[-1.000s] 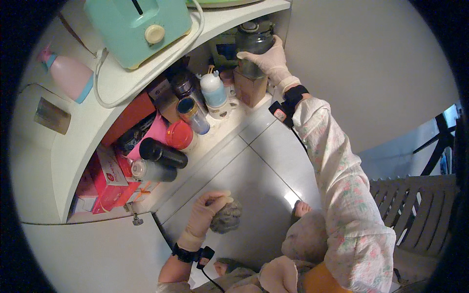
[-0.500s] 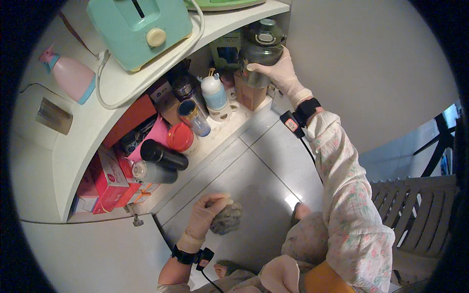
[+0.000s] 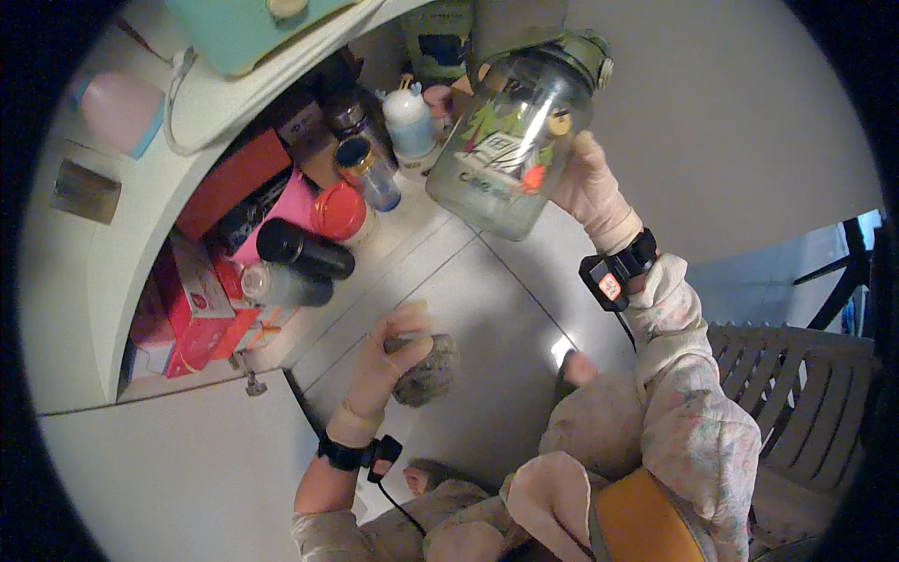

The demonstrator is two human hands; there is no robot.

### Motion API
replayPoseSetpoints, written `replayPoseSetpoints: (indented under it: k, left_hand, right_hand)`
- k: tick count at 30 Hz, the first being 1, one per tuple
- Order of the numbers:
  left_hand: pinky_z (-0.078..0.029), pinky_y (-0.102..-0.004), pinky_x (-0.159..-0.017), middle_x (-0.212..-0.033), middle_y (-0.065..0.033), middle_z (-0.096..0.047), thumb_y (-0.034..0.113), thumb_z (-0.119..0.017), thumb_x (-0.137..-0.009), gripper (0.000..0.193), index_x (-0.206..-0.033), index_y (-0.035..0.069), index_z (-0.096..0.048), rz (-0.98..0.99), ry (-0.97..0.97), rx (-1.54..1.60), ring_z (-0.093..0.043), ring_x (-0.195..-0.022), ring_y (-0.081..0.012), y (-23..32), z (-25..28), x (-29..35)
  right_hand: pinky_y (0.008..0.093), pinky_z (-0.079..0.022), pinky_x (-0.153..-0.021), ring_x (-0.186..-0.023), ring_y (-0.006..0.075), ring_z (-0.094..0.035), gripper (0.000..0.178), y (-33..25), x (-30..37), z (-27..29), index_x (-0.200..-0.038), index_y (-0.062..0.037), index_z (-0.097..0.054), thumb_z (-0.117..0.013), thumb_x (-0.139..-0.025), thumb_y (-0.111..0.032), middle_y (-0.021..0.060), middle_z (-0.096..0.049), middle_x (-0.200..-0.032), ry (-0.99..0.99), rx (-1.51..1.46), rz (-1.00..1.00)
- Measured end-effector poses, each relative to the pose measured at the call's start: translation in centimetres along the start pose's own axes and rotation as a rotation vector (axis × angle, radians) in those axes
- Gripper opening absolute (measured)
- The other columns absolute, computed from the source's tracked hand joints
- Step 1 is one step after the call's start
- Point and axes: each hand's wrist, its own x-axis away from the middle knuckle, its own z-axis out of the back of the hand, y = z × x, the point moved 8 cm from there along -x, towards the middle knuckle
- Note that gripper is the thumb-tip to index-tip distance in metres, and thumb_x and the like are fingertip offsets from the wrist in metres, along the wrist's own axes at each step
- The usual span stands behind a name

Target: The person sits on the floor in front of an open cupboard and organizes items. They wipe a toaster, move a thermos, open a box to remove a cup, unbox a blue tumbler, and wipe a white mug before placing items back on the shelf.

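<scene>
My gloved right hand (image 3: 599, 197) grips a large clear water bottle (image 3: 496, 159) with a dark green lid and printed pictures on its side. The bottle tilts, out in front of the cabinet shelf, and hides part of the fingers. Lower and to the left, my gloved left hand (image 3: 370, 370) holds a crumpled grey cloth (image 3: 431, 375) above the tiled floor. Closest to the bottle on the shelf is a white and light-blue cup (image 3: 409, 122). Beside that cup leans a clear tumbler (image 3: 375, 178) with a dark top.
On the lower shelf lie a red-lidded jar (image 3: 340, 214), a black flask (image 3: 304, 249) and red boxes (image 3: 192, 304). A mint-green toaster (image 3: 234, 33) stands on the upper shelf. The open cabinet doors flank me; a slatted chair (image 3: 796, 393) is at right.
My right hand has brought the bottle off the box on the shelf, toward me, and tilted it. My left hand has risen slightly with the cloth. The view has shifted.
</scene>
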Motion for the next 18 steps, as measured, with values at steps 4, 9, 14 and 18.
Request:
replayPoseSetpoints:
  k: [4, 9, 14, 18]
  left_hand:
    - [-0.038, -0.0317, -0.105, -0.144, -0.0108, -0.049, 0.025, -0.069, -0.085, 0.078, -0.15, 0.006, -0.031, 0.001, -0.125, 0.207, -0.054, -0.122, -0.0184, 2.9, -1.0, 0.8]
    - [-0.021, -0.035, -0.116, -0.157, -0.0145, -0.028, 0.027, -0.07, -0.079, 0.096, -0.155, 0.003, -0.016, -0.222, -0.143, 0.143, -0.031, -0.143, -0.0219, 7.2, -1.6, 0.2]
    - [-0.024, -0.0367, -0.116, -0.153, -0.0163, -0.032, 0.023, -0.077, -0.071, 0.106, -0.154, 0.001, -0.016, -0.261, -0.149, 0.178, -0.031, -0.142, -0.0242, 9.1, -2.7, -0.2]
    - [-0.03, -0.0364, -0.113, -0.147, -0.0152, -0.038, 0.023, -0.083, -0.068, 0.11, -0.153, 0.0, -0.018, -0.062, -0.162, 0.209, -0.038, -0.136, -0.0249, 8.0, -3.0, 0.2]
  right_hand:
    - [0.0481, -0.037, -0.112, -0.129, 0.0271, -0.049, 0.082, 0.9, 0.3, -0.4, -0.143, -0.006, -0.043, -0.076, -0.08, -0.047, 0.0101, -0.05, -0.143, -0.157, -0.064, -0.046]
    - [0.0468, -0.035, -0.113, -0.131, 0.0281, -0.048, 0.084, 2.8, 0.4, -2.8, -0.144, -0.0044, -0.042, -0.077, -0.079, -0.042, 0.0119, -0.051, -0.143, -0.3, -0.067, -0.142]
    - [0.0424, -0.034, -0.112, -0.133, 0.0255, -0.046, 0.092, 5.3, 1.0, -5.2, -0.147, -0.0018, -0.036, -0.078, -0.075, -0.042, 0.0119, -0.049, -0.145, -0.297, 0.081, -0.276]
    - [0.0397, -0.034, -0.113, -0.134, 0.0243, -0.044, 0.094, 6.1, 2.6, -6.4, -0.148, -0.0001, -0.034, -0.078, -0.075, -0.038, 0.0121, -0.047, -0.146, -0.293, 0.194, -0.275]
